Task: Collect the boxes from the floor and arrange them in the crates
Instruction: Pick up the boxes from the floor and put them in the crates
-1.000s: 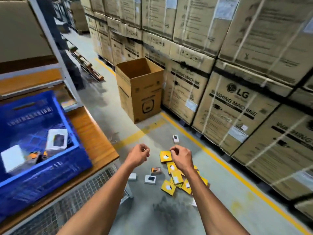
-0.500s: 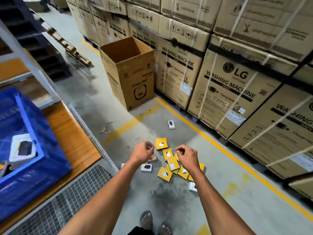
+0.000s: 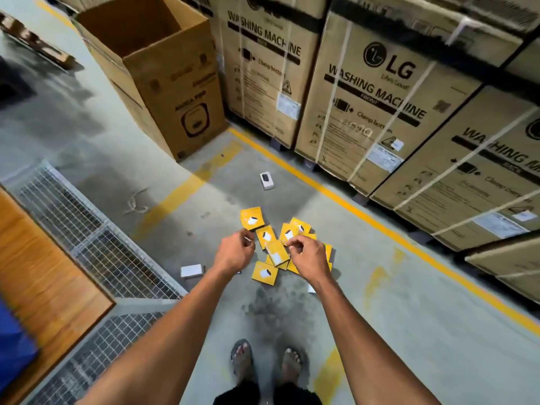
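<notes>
Head view: the fingers of the left hand (image 3: 233, 252) and right hand (image 3: 306, 255) are curled loosely with nothing seen to be gripped, above the yellow boxes (image 3: 274, 247) scattered on the floor (image 3: 394, 302). Several overlapping boxes are best gathered together per reach; stray white boxes (image 3: 191, 270) lie apart, and only a blue crate (image 3: 14, 343) edge shows at left

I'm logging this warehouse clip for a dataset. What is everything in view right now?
yellow boxes: about ten, yellow, piled on the floor under the hands
white boxes: at least three, white, scattered on the floor around the pile
open carton: one, brown, standing left of the stack
washing machine cartons: several, brown, stacked along the right
wire mesh panels: grey, left
wooden shelf: one, orange-brown, far left
left hand: empty, curled
right hand: empty, curled
feet: two, in sandals
</notes>
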A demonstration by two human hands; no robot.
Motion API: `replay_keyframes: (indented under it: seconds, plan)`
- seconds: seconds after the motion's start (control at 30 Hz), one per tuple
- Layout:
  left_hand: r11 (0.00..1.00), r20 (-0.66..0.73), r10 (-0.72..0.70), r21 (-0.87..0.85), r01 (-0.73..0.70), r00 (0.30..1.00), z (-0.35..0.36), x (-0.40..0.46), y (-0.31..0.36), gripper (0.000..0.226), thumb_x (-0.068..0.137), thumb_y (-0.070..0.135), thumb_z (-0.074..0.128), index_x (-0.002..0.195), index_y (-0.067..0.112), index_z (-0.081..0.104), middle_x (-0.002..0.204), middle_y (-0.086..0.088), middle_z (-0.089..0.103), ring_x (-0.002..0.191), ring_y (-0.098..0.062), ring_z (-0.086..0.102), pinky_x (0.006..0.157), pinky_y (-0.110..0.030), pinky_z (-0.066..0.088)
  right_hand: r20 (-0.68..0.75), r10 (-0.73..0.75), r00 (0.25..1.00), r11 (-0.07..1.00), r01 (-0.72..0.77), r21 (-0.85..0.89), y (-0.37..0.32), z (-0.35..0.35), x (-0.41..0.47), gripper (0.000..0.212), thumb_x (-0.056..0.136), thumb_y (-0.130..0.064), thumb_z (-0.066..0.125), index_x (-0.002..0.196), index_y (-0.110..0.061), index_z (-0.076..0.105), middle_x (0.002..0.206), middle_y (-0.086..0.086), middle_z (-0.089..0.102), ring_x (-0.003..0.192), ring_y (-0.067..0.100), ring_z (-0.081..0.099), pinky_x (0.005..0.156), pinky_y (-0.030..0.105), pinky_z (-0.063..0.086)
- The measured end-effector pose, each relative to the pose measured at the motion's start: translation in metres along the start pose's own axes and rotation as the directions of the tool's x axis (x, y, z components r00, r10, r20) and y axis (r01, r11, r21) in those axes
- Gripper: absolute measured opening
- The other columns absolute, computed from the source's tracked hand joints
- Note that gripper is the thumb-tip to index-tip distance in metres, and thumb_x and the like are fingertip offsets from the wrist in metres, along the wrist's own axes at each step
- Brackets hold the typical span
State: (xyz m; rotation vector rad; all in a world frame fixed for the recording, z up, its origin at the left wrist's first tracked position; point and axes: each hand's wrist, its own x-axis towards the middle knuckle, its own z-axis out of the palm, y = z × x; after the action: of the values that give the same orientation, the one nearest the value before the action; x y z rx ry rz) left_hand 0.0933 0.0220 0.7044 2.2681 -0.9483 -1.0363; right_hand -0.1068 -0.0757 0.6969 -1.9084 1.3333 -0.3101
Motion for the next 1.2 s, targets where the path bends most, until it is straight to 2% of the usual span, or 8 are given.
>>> replay_keyframes:
  seconds: [0.07,0.13,0.23,0.53,0.67,0.77,0.97,1.2]
  plan:
    - [1.0,-0.003,0.008,0.013,-0.008,1.0,0.015,0.016,-0.005,0.019,0.092,0.024,0.053,0.104,0.029,0.067,0.075,0.001,0.073,0.067,-0.028,0.071,0.063,-0.043,0.063,0.021,0.026,0.999,1.0,-0.026,0.0,0.019,0.006,0.01,0.019,0.091,-0.006,0.066,0.095,-0.02,0.077,0.089,-0.009,0.073,0.079,0.004,0.065,0.073,0.01,0.046]
    - [0.999,-0.011,0.002,0.052,-0.002,1.0,0.035,0.036,-0.017,0.016,0.094,0.028,0.055,0.105,0.031,0.066,0.073,0.006,0.072,0.076,-0.027,0.071,0.071,-0.038,0.06,0.035,0.034,0.999,0.999,-0.033,-0.026,0.046,0.016,0.023,0.018,0.091,-0.006,0.066,0.096,-0.019,0.077,0.091,-0.009,0.073,0.081,0.004,0.065,0.072,0.004,0.043]
    - [0.995,-0.015,-0.012,0.099,0.014,1.0,0.075,0.068,-0.044,0.014,0.096,0.029,0.056,0.104,0.032,0.066,0.081,0.007,0.066,0.094,-0.03,0.069,0.076,-0.035,0.055,0.041,0.039,0.998,0.998,-0.037,-0.042,0.096,0.042,0.049,0.017,0.091,-0.008,0.066,0.095,-0.02,0.076,0.092,-0.007,0.074,0.081,0.005,0.064,0.073,0.009,0.049]
    - [0.983,0.083,-0.026,0.181,0.011,0.996,0.272,0.201,-0.211,0.026,0.092,0.024,0.057,0.116,0.022,0.065,0.111,-0.007,0.073,0.1,-0.031,0.068,0.08,-0.038,0.055,0.098,0.012,0.995,0.996,-0.003,-0.089,0.294,0.198,0.135,0.018,0.089,-0.007,0.069,0.097,-0.023,0.071,0.096,-0.004,0.067,0.078,0.005,0.061,0.069,0.002,0.039]
    - [0.976,0.129,-0.012,0.217,-0.016,0.992,0.348,0.258,-0.287,0.033,0.09,0.028,0.06,0.122,0.022,0.063,0.114,-0.004,0.068,0.102,-0.029,0.066,0.085,-0.04,0.057,0.104,0.003,0.995,0.997,0.005,-0.079,0.374,0.283,0.168,0.022,0.088,-0.01,0.072,0.104,-0.025,0.07,0.105,-0.007,0.062,0.09,0.013,0.063,0.08,0.023,0.054]
    - [0.959,0.161,-0.005,0.281,-0.041,0.987,0.386,0.297,-0.328,0.041,0.09,0.023,0.066,0.13,0.019,0.06,0.122,-0.007,0.065,0.11,-0.032,0.064,0.091,-0.041,0.055,0.134,0.007,0.991,0.992,0.01,-0.123,0.414,0.335,0.192,0.03,0.087,-0.014,0.075,0.115,-0.021,0.068,0.114,-0.002,0.061,0.105,0.021,0.062,0.086,0.034,0.053]
    - [0.767,0.227,0.068,0.611,-0.196,0.972,0.439,0.368,-0.389,0.078,0.081,0.043,0.074,0.148,0.021,0.043,0.148,-0.008,0.043,0.138,-0.034,0.039,0.105,-0.045,0.043,0.155,0.027,0.988,0.964,0.015,-0.267,0.467,0.418,0.25,0.053,0.088,-0.03,0.077,0.135,-0.019,0.054,0.134,0.007,0.051,0.126,0.032,0.051,0.093,0.042,0.05]
    - [0.561,0.348,-0.005,0.777,-0.286,0.937,0.481,0.406,-0.424,0.135,0.07,0.061,0.087,0.166,0.021,0.0,0.174,-0.011,-0.001,0.161,-0.037,0.003,0.126,-0.058,0.018,0.139,0.098,0.986,0.869,-0.017,-0.494,0.496,0.472,0.292,0.114,0.078,-0.056,0.083,0.16,-0.016,0.014,0.164,0.017,0.017,0.144,0.042,0.036,0.114,0.049,0.04]
